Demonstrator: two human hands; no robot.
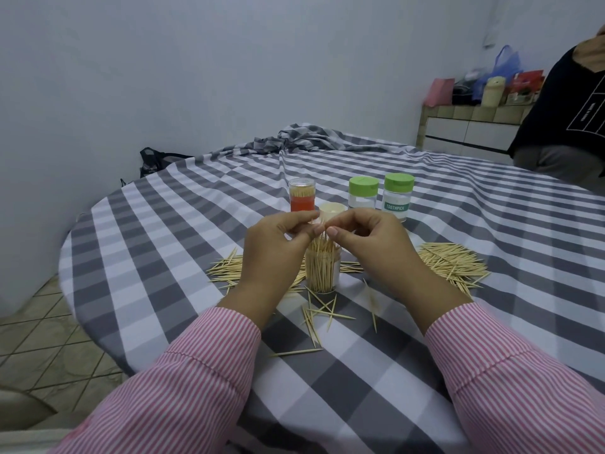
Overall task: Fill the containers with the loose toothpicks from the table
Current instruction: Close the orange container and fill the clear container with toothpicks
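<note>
A clear open container packed with upright toothpicks stands on the checked tablecloth in front of me. My left hand and my right hand meet just above its mouth, their thumbs and forefingers pinching the tips of toothpicks that stick out of it. Loose toothpicks lie in a heap at the right, in a smaller scatter at the left, and several lie in front of the container.
Behind my hands stand a red-labelled container of toothpicks, a pale lid and two green-capped containers. A person in dark clothes sits at the far right. The table edge curves at the left.
</note>
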